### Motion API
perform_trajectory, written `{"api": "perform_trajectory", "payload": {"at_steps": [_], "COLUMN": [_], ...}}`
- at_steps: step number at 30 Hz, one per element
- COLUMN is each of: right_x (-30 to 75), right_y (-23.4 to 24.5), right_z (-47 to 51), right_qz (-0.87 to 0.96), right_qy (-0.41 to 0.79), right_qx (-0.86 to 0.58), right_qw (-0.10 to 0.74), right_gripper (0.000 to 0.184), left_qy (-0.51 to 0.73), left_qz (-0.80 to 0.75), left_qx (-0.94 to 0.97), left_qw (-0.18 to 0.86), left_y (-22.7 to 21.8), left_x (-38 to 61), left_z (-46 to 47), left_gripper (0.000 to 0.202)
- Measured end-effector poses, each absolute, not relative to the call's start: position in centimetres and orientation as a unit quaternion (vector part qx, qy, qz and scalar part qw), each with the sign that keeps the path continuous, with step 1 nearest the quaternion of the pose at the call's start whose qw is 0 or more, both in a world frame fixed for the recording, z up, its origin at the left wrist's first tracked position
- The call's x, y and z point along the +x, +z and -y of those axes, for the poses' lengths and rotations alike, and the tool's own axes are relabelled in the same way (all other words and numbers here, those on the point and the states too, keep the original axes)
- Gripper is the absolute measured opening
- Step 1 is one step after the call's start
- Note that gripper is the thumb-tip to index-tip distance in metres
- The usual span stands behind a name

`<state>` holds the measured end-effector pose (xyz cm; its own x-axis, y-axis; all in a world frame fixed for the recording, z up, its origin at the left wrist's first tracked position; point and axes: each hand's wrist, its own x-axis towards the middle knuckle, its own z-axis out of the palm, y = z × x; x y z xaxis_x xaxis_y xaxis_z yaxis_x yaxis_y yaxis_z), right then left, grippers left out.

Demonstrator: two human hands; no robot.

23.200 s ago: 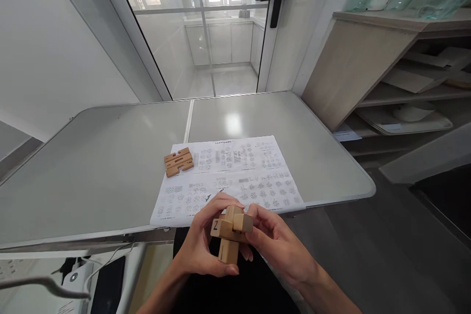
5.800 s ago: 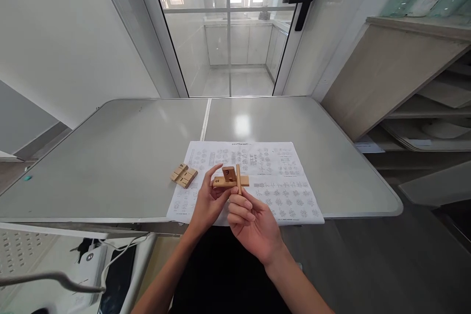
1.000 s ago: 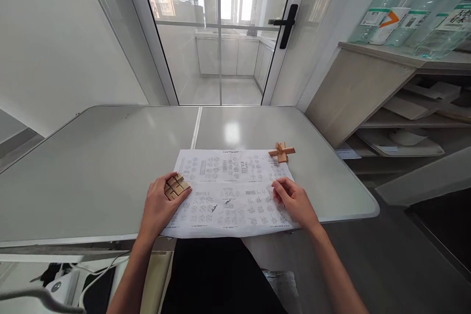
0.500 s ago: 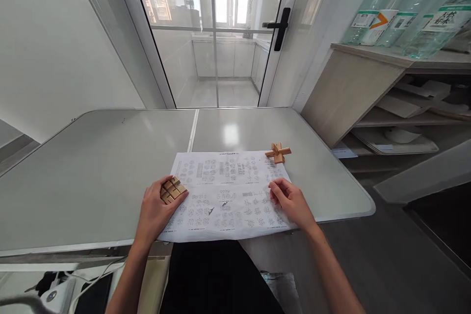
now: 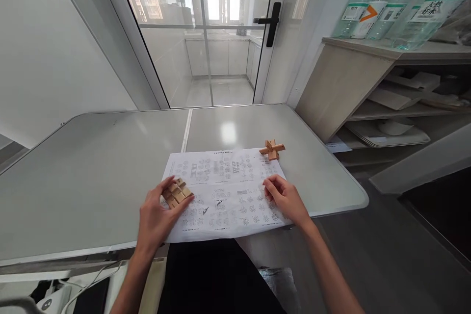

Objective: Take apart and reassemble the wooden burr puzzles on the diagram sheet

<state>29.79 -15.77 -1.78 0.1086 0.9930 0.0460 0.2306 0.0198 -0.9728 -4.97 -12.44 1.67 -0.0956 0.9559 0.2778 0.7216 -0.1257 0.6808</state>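
Observation:
My left hand (image 5: 158,216) grips a wooden block puzzle (image 5: 177,193) between thumb and fingers, over the left edge of a printed sheet (image 5: 209,225). Grooves divide the puzzle's upper face into small squares. My right hand (image 5: 285,198) is at the sheet's right side, fingers curled together, with nothing visible in them. Several rows of small line drawings cover the creased white paper. Beyond my right hand, a cross-shaped wooden interlocking puzzle (image 5: 272,150) rests at the sheet's far right corner.
The grey table (image 5: 91,171) has a white seam across it and rounded corners. Behind it stands a glass door with a black handle (image 5: 272,24). On the right, a wooden shelf unit (image 5: 349,78) holds several plastic bottles (image 5: 423,14). Cables lie below the table at left.
My left hand has moved the block puzzle slightly right over the sheet and tilted it a little. My right hand stays in much the same place. The whole view has shifted slightly.

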Motion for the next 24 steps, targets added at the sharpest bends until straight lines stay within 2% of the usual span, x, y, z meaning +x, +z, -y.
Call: {"api": "perform_trajectory", "payload": {"at_steps": [5,10,16,24], "right_x": [29.8,29.8,29.8,29.9], "right_y": [-1.7,-1.7,-1.7,-1.4], "right_z": [15.7,15.7,15.6,15.6], "right_qz": [0.537,0.542,0.547,0.56], "right_qy": [0.4,0.392,0.388,0.38], "right_qx": [-0.572,-0.573,-0.573,-0.577], "right_qw": [0.474,0.473,0.472,0.456], "right_gripper": [0.046,0.046,0.044,0.044], "left_qy": [0.353,0.322,0.298,0.273], "left_qz": [-0.511,-0.451,-0.432,-0.427], "left_qx": [0.741,0.774,0.8,0.828], "left_qw": [0.257,0.307,0.29,0.241], "left_y": [1.3,0.1,-1.1,-0.1], "left_x": [0.6,4.4,5.2,3.5], "left_z": [13.5,13.4,12.9,12.8], "left_gripper": [0.072,0.077,0.083,0.087]}}
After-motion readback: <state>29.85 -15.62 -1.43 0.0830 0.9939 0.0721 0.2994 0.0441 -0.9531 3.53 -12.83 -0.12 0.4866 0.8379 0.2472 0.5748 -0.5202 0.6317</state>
